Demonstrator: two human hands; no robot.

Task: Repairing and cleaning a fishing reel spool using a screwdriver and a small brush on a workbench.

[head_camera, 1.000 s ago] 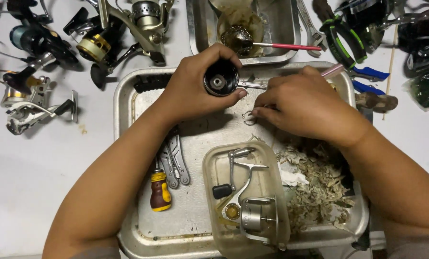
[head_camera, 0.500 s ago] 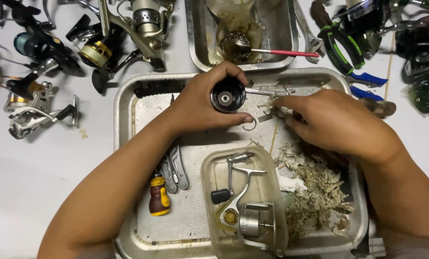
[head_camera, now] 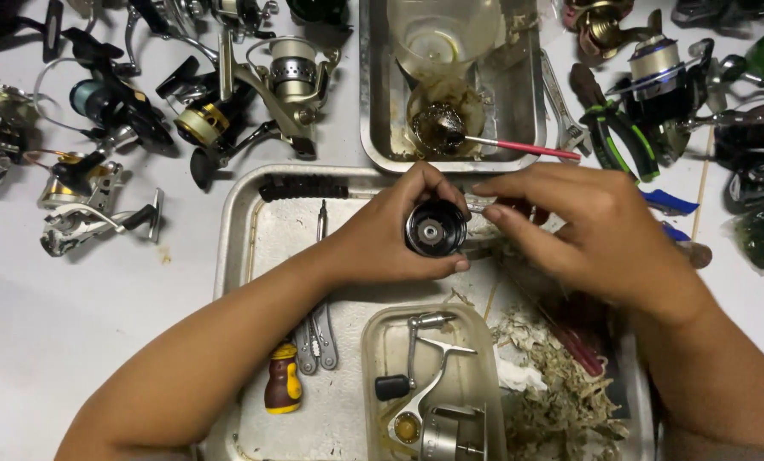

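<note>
While your left hand (head_camera: 382, 243) grips the black spool (head_camera: 434, 228) over the tray (head_camera: 237, 248), your right hand (head_camera: 600, 235) hovers beside it, fingers loosely curled, holding nothing visible.

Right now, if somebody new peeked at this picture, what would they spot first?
Probably the two hands in the middle: the left hand grips a round black spool over a metal tray, and the right hand reaches toward it. Next, the fishing reels spread over the white table at upper left. Near the bottom, a clear tub holds another reel.
</note>
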